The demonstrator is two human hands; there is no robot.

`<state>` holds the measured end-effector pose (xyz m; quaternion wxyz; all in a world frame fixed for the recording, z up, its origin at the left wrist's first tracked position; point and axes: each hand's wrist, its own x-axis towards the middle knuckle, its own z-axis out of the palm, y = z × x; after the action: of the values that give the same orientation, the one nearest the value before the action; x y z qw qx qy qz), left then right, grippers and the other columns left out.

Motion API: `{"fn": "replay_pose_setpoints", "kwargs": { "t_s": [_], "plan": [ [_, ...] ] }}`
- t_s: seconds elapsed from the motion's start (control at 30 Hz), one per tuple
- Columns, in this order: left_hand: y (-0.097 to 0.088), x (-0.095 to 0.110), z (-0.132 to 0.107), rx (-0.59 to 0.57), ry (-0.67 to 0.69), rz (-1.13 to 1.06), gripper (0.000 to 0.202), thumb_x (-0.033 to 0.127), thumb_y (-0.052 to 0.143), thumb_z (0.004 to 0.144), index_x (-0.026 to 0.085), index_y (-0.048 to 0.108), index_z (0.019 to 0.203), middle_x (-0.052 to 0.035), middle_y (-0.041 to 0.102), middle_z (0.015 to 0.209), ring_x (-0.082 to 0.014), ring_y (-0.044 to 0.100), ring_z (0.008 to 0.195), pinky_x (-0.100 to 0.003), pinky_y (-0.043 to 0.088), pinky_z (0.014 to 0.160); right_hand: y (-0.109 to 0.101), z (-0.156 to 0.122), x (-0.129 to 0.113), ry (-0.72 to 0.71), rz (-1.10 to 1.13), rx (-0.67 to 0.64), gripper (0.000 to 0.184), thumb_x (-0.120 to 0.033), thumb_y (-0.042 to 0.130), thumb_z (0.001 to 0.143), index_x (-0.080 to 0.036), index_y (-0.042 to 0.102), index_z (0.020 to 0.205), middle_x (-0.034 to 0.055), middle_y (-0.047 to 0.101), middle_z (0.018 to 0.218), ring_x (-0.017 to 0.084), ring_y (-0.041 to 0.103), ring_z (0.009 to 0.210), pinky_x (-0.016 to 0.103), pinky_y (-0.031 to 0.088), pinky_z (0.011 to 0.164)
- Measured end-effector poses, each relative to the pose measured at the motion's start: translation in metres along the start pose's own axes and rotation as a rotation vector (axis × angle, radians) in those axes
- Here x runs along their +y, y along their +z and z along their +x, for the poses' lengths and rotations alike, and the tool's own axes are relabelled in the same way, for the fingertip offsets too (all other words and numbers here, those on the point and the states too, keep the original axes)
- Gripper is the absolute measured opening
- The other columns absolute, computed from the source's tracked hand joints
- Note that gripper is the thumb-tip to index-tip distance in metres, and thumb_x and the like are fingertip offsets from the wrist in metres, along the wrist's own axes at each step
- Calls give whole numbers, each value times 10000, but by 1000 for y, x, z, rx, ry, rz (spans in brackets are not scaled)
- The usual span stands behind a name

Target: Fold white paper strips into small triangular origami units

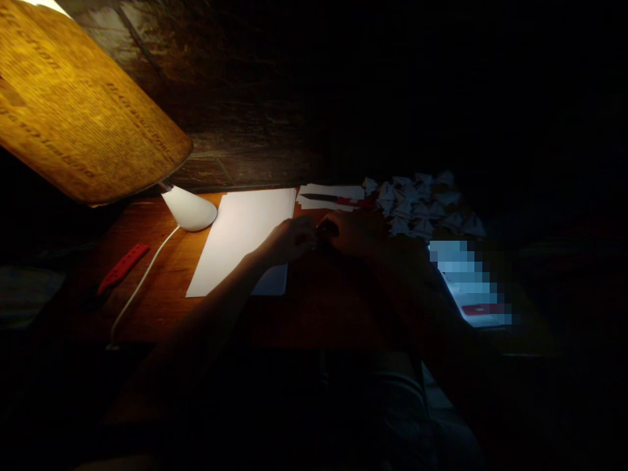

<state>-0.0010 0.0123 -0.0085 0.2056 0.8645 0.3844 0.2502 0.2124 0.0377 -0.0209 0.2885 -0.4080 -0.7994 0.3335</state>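
Observation:
My left hand (296, 237) is closed, its fingers bent together over the right edge of a stack of white paper sheets (245, 242). Close beside it, fingertips almost meeting, my right hand (347, 233) is also curled shut. Whatever lies between the fingers is too dark and small to name. Just beyond both hands, a knife (318, 197) with a dark blade and red handle rests across smaller paper pieces (331, 190). Several small folded paper shapes (405, 206) crowd together to the right of my right hand.
A lamp with a yellow printed shade (93, 104) and white base (191, 209) leans in from the left, its white cord (142, 288) running to the table's front edge. A red tool with small holes (123, 268) lies near the cord. A lit screen (466, 288) glows at right.

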Motion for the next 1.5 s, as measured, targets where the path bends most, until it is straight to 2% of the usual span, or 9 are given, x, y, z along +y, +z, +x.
{"fn": "replay_pose_setpoints", "kwargs": {
  "t_s": [0.13,0.3,0.63,0.87,1.03,1.13,1.23,1.4,1.5],
  "plan": [
    [1,-2,1,23,9,6,103,211,654,886,176,743,847,-72,697,942,-191,684,857,-334,562,779,1,1,-3,28,-1,3,164,-66,648,828,-196,667,926,91,685,1037,231,646,935,370,520,864],
    [0,-4,2,10,11,28,93,219,657,881,186,737,847,-69,708,944,-192,689,873,-338,567,803,1,0,-4,39,-38,10,148,-84,661,845,-198,669,940,84,670,1056,228,621,935,367,508,868],
    [0,0,-1,16,-7,-7,82,224,668,905,190,739,883,-68,704,975,-196,698,914,-337,581,818,-4,-1,2,-14,-4,-49,224,-63,647,825,-182,702,1006,114,696,1105,250,662,1004,384,527,910],
    [0,2,-1,-2,-15,61,101,219,652,921,195,736,870,-59,717,965,-194,701,883,-330,558,791,-1,-1,1,-31,12,-26,218,-79,648,845,-218,689,1008,83,709,1095,248,667,1014,394,549,911],
    [0,3,-2,-11,-18,108,132,229,626,937,200,734,867,-63,727,970,-201,703,889,-335,548,797,-2,-4,1,-53,-6,-17,180,-113,659,887,-212,677,1035,110,710,1140,262,660,1050,401,531,931],
    [0,2,-3,-16,25,121,153,259,619,962,200,744,896,-66,730,955,-205,701,887,-337,546,798,-4,-9,0,-84,-39,17,148,-121,637,909,-217,676,1014,98,714,1113,258,654,1030,409,526,931],
    [-1,0,-3,-13,73,145,164,250,607,973,201,755,920,-66,743,957,-203,699,883,-326,538,783,-6,-14,-4,-57,-75,41,144,-119,637,906,-209,679,1010,99,700,1088,254,651,993,407,524,905],
    [-2,1,-2,-20,99,203,200,225,582,989,191,751,889,-68,727,917,-198,685,845,-324,539,766,-5,-21,-13,32,-277,114,147,-118,571,957,-181,703,972,171,665,1137,282,636,981,443,511,904],
    [-3,3,-1,-29,96,241,202,231,583,998,200,773,935,-71,725,937,-203,685,852,-331,546,766,-7,-24,-19,85,-364,117,154,-111,582,951,-178,720,937,181,660,1111,288,635,965,446,514,893]
  ]
}}
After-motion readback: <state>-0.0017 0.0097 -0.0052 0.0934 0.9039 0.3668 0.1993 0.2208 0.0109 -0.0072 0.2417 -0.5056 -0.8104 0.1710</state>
